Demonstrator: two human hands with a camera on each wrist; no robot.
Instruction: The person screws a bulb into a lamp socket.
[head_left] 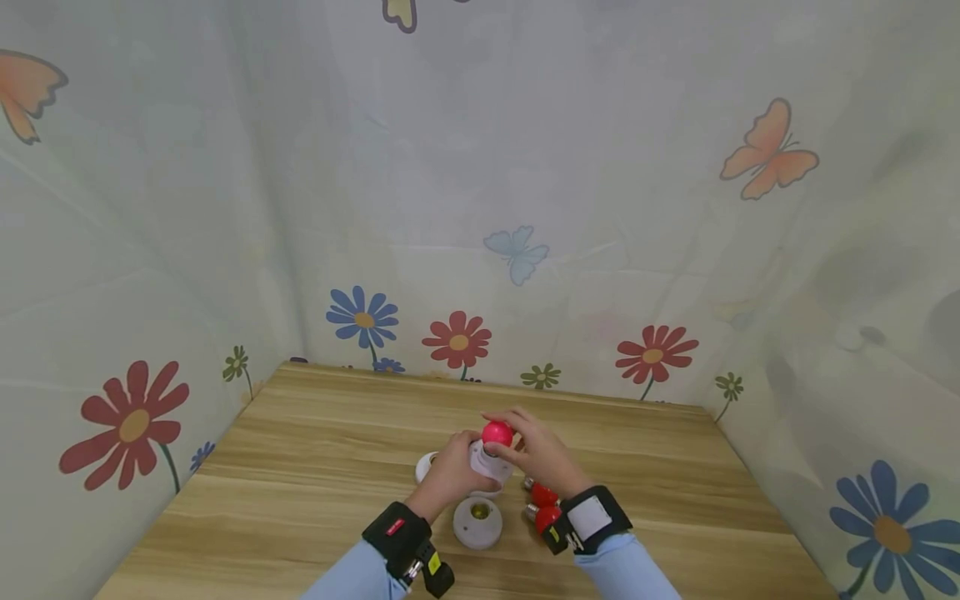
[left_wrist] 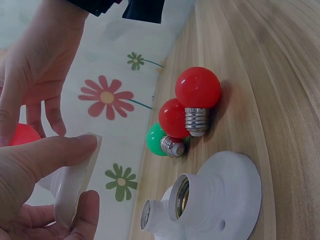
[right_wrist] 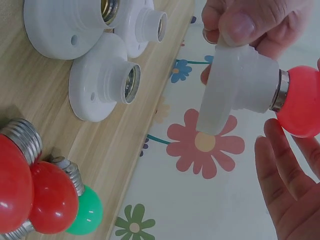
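Gripping a white screw-socket lamp holder (right_wrist: pixel 240 82) by its round flange, thumb and curled fingers of the left hand (head_left: pixel 450 468) on opposite faces, held a red globe bulb (right_wrist: pixel 302 102) between thumb and forefinger of the right hand (head_left: pixel 546 454). Spread the other right fingers loosely, almost straight, beside the globe.

Had the bulb right at the socket mouth, raised above the wood-grain tabletop (head_left: pixel 300 467), bright metal collar (right_wrist: pixel 281 90) partly showing between red glass and white rim. Could not tell how deep inside the screw base sat, or whether engaged with the thread. Lined up bulb and holder along nearly one long axis, globe end uppermost in the head view, flange below and a little to the left. Had the right hand nearer the globe, the left nearer the flange, socket mouth between the two.

Saw three more lamp holders (right_wrist: pixel 95 80) flange-down on the tabletop near the left hand, and two loose red bulbs (right_wrist: pixel 52 200) with a green globe bulb (right_wrist: pixel 86 215) lying close together below the right.

Found a red tag (head_left: pixel 393 527) on the left wrist strap, pale marking too small to read, and a white label (head_left: pixel 590 517) on the right strap, nothing legible. Made out no brand or lettering on bulbs or holders.
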